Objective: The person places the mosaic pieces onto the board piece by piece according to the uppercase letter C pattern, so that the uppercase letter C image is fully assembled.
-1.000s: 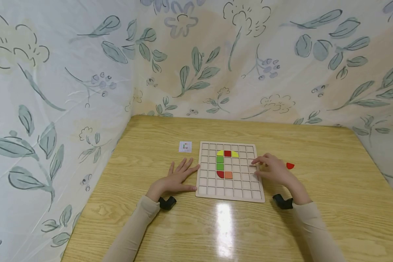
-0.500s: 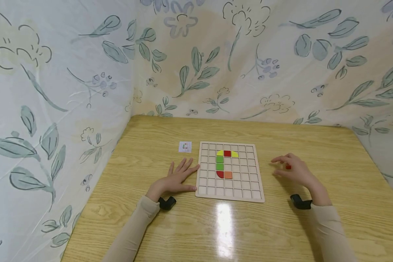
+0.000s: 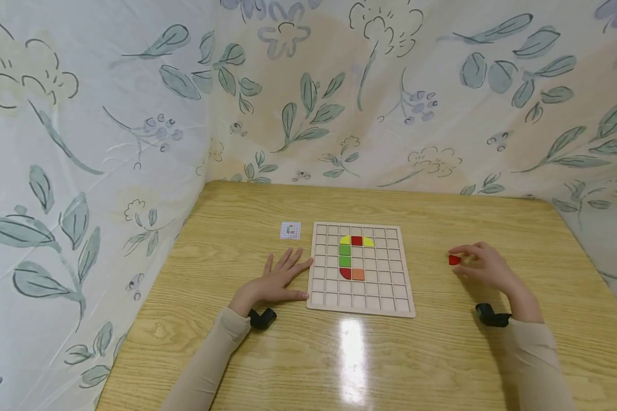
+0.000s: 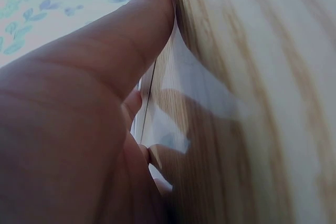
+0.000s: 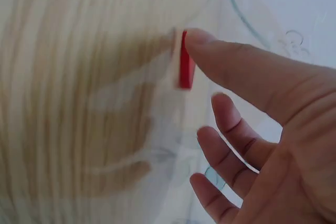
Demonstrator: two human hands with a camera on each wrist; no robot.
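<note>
In the head view a square wooden grid board (image 3: 385, 291) lies on the table, with coloured tiles forming a C shape. Yellow tiles (image 3: 369, 242) flank a dark red one (image 3: 357, 241) at the top, green tiles (image 3: 345, 256) run down the side, and an orange tile (image 3: 358, 275) ends the bottom row. My left hand (image 3: 275, 279) rests spread and flat, thumb and forefinger touching the board's left edge. Well right of the board, my right hand (image 3: 488, 268) pinches a small red tile (image 5: 186, 64) between thumb and forefinger, close over the table. The forefinger is hidden in the right wrist view.
A small printed card (image 3: 290, 230) with a grid pattern lies left of the board's far corner. Wood-grain table (image 3: 226, 222) surrounds the board. A floral cloth (image 3: 308, 114) hangs behind and at the left. Each wrist wears a black camera mount (image 3: 262, 318).
My right hand has moved right from the board's right edge to the red tile and closed finger and thumb on it. My left hand and the tiles on the board have not moved.
</note>
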